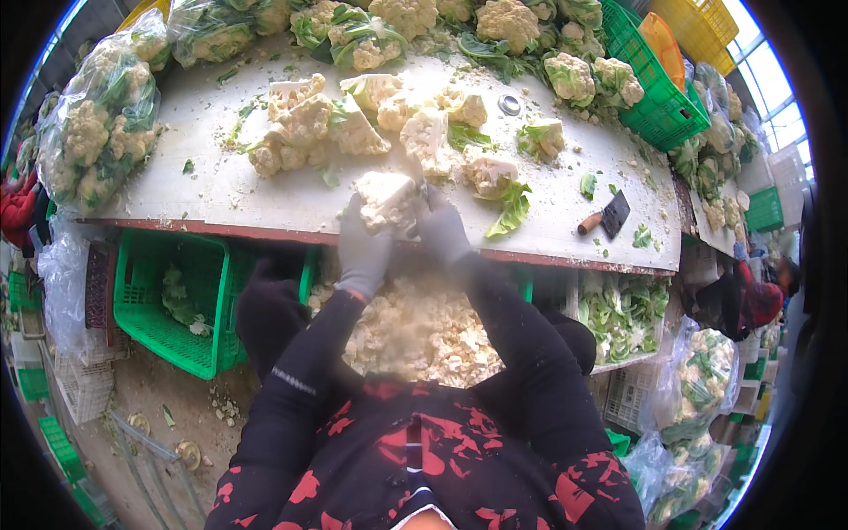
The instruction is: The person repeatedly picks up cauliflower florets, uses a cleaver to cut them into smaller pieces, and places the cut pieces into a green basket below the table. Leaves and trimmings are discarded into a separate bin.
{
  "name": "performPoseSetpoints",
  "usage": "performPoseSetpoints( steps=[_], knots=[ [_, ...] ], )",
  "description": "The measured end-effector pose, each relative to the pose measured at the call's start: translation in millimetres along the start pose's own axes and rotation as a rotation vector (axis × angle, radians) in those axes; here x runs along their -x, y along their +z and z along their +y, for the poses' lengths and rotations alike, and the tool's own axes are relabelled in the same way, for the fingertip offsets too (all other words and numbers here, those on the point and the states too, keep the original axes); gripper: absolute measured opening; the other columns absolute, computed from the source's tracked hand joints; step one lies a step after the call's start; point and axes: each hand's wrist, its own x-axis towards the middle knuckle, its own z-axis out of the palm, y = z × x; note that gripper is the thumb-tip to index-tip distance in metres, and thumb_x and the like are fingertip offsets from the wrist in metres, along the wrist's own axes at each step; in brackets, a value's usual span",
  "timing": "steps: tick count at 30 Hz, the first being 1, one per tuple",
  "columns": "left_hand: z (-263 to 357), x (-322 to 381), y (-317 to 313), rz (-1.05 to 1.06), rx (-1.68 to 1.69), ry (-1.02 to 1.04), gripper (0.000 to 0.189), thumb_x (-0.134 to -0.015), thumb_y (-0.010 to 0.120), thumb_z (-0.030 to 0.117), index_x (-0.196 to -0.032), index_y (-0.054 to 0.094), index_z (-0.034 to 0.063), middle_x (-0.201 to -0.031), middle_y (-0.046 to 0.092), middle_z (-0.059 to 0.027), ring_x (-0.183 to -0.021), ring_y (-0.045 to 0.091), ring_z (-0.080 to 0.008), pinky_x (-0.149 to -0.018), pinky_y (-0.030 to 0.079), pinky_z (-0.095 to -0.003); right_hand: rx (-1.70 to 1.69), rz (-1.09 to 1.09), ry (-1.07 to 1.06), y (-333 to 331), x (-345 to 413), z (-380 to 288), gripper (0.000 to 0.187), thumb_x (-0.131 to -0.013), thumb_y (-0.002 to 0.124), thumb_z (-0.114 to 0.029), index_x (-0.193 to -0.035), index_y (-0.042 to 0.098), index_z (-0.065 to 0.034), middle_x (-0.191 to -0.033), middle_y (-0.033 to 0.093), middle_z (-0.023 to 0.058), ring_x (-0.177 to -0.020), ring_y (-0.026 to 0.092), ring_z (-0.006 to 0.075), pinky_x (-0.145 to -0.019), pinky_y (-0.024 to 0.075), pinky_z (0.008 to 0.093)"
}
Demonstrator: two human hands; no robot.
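My gloved left hand (363, 248) holds a cut piece of cauliflower (384, 199) just above the near edge of the table. Against the right side of that piece is my gloved right hand (445, 228). It is closed around what looks like a small knife (419, 177), mostly hidden by the fingers and blurred. Beyond my hands lie several cut cauliflower chunks (301, 122) with bits of leaf. A crate of cauliflower florets (457, 338) sits below the table edge, between my legs.
On the white tabletop (212, 179), a cleaver (613, 215) and a metal ring (509, 105) lie to the right. Whole cauliflowers (507, 26) line the far side; bagged ones (99, 126) stand left. Below are a green crate (172, 305) and a leaf-filled crate (623, 318). Another person (755, 298) is at far right.
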Motion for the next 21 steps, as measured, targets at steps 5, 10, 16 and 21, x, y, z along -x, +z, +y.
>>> performPoseSetpoints(
  steps=[5,10,16,21],
  knots=[
    [-4.3,5.2,-29.9,-0.13,-0.255,0.114,0.065,-0.077,0.077,0.014,-0.138,0.055,0.0096,-0.11,0.06,-0.0179,-0.098,0.061,-0.0334,-0.086,0.053,-0.041,0.485,0.172,-0.587,2.3,30.6,17.1,0.04,-0.073,0.076,-0.015,-0.11,0.062,-0.0087,-0.113,0.065,0.0164,-0.095,0.068,0.037,-0.078,0.0571,0.0417],
    [3.1,-2.4,-20.4,-0.168,-0.338,0.122,0.064,-0.078,0.08,0.015,-0.138,0.057,0.0104,-0.102,0.058,-0.0129,-0.083,0.062,-0.0266,-0.076,0.053,-0.038,0.181,-0.045,-0.2,-3.4,55.8,23.2,0.028,-0.097,0.058,-0.023,-0.112,0.061,0.0012,-0.101,0.067,0.0258,-0.095,0.066,0.0415,-0.087,0.0529,0.0468],
    [7.9,-1.2,-10.3,-0.146,-0.378,0.205,0.064,-0.078,0.08,0.014,-0.138,0.058,0.011,-0.101,0.058,-0.0133,-0.081,0.062,-0.027,-0.076,0.054,-0.0377,0.652,-0.121,-0.392,27.5,40.9,52.6,0.019,-0.098,0.053,-0.016,-0.101,0.063,-0.0001,-0.091,0.067,0.0217,-0.086,0.067,0.0378,-0.082,0.0527,0.0453],
    [1.2,-8.6,-15.1,-0.236,-0.216,0.171,0.064,-0.084,0.073,0.005,-0.144,0.053,0.0076,-0.108,0.061,-0.0092,-0.088,0.064,-0.0203,-0.082,0.054,-0.0333,0.677,-0.333,-0.673,-5.7,18.8,57.6,0.018,-0.088,0.063,-0.01,-0.103,0.068,-0.0003,-0.096,0.066,0.0193,-0.091,0.066,0.0367,-0.086,0.0531,0.0438]
  ],
)
